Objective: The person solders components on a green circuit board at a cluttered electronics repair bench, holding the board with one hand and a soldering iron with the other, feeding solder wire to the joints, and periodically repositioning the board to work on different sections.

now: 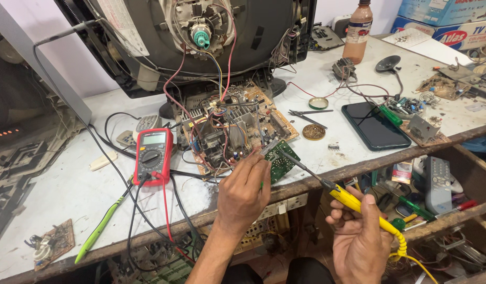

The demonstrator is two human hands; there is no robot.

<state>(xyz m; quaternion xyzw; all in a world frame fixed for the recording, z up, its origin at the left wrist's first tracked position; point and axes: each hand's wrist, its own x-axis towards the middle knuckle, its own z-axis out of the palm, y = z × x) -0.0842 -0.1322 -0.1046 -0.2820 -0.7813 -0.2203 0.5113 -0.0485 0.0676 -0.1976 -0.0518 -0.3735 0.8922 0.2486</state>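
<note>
While your left hand [244,192] is pinching a small green rectangular circuit board [281,160] at the bench edge, your right hand [358,236] is bringing a yellow-handled soldering iron [353,201] to it.

You are closing your left fingers on the board's near side, tilting it up off the worn white workbench [69,194], seemingly so its face is meeting the iron's thin metal tip. Your right fingers are wrapping firmly around the yellow handle, low and off the bench edge, angling the shaft up and leftward toward the board's top corner. Just behind it, a large brown circuit board crowded with wires [235,129] is lying below an opened dark television tube [201,37]. A red digital multimeter [153,156] is resting to the left, its leads trailing over the edge.
</note>
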